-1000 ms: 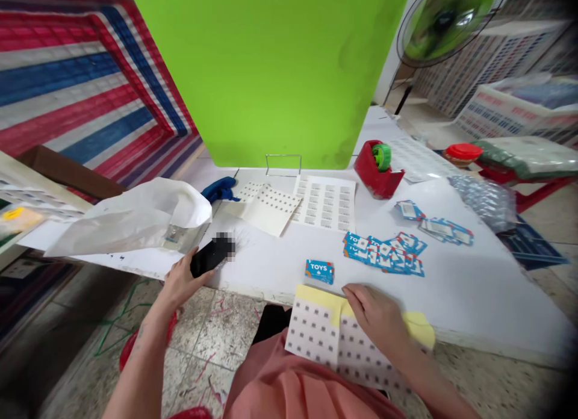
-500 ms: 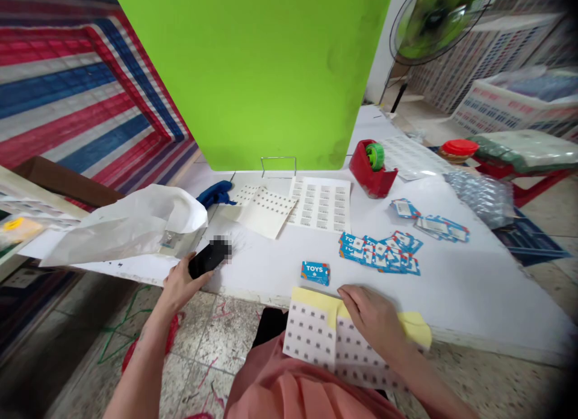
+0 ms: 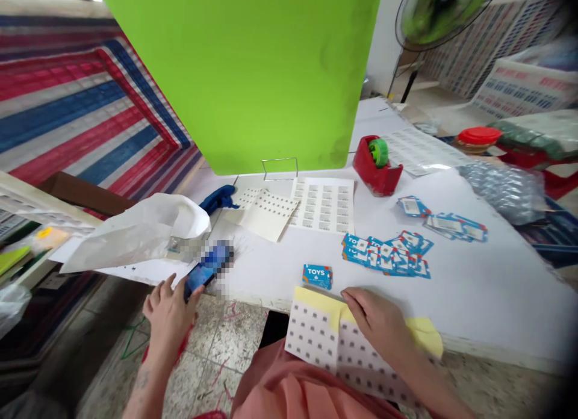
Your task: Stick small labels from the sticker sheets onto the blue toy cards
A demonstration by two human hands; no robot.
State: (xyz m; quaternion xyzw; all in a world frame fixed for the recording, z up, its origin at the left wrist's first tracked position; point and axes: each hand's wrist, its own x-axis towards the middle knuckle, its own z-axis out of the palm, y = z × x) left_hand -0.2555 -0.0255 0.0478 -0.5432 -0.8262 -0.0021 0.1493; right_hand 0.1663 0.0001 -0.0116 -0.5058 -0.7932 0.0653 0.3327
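At the table's front left edge, a phone (image 3: 208,268) with a lit screen lies on the surface. My left hand (image 3: 171,307) is at its near end, fingers spread, the thumb and a finger beside the phone. My right hand (image 3: 377,322) rests, fingers curled, on a yellow-edged sticker sheet (image 3: 311,328) that hangs over the front edge onto the lap. Whether its fingers pinch the sheet is hard to see. A blue TOYS card (image 3: 317,276) lies beyond the sheet, and several more cards (image 3: 383,254) are spread to its right.
A green board (image 3: 253,76) stands at the back. Before it lie label sheets (image 3: 323,205) and a blue tool (image 3: 219,198). A red tape dispenser (image 3: 377,169) is right of them, bubble wrap (image 3: 506,187) at the right edge, and a white bag (image 3: 135,232) at the left.
The phone's dark screen has lit up. My left hand has shifted toward me and its fingers have spread. My right hand stays on the sheet. The camera view has shifted slightly.
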